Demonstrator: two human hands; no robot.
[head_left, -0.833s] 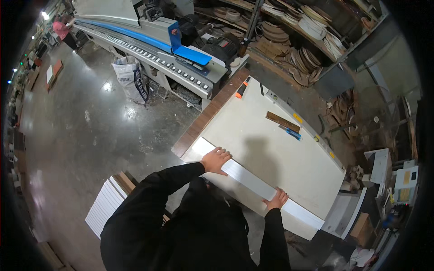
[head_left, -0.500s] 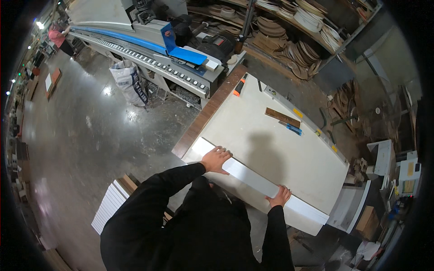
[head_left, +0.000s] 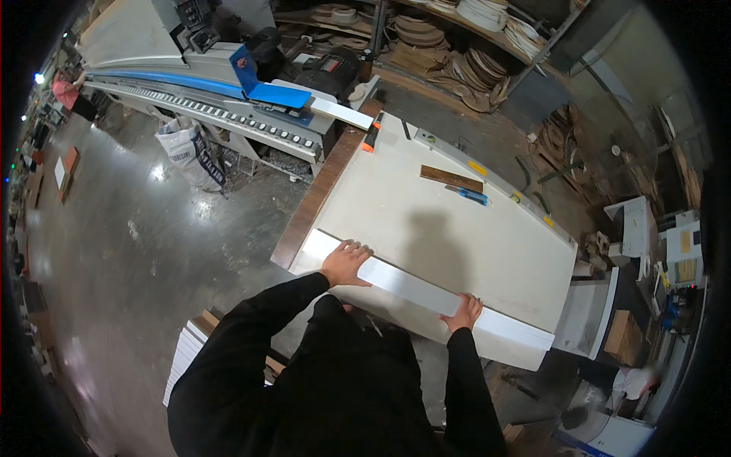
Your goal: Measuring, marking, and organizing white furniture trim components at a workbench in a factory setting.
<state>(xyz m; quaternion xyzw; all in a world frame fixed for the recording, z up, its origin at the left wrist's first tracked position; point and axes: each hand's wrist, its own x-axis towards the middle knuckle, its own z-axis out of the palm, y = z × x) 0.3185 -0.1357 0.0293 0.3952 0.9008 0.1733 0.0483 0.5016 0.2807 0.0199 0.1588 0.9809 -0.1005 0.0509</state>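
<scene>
A long, narrow white board (head_left: 403,285) lies along the near edge of a pale-topped worktable (head_left: 381,198). My left hand (head_left: 346,264) grips it toward its left end, fingers over the far edge and thumb on the near side. Farther right, my right hand (head_left: 463,311) holds the same board in a similar way. Whether it is one board or several stacked ones, I cannot tell. Beyond it on the tabletop are a brown wooden strip (head_left: 451,179), a blue utility knife (head_left: 466,195), an orange-and-black tool (head_left: 371,135) and a long spirit level (head_left: 495,183).
A machine with a roller track (head_left: 228,114) and blue guard stands at the far left; a white strip (head_left: 343,113) sticks out of its end toward the table. A white sack (head_left: 190,152) stands beside it. White boards (head_left: 183,358) are stacked at my left. Shelves hold coiled edging (head_left: 476,72).
The white strip at the machine's end now reaches farther out, up to the table corner. My view has shifted a little; both hands keep their hold on the board.
</scene>
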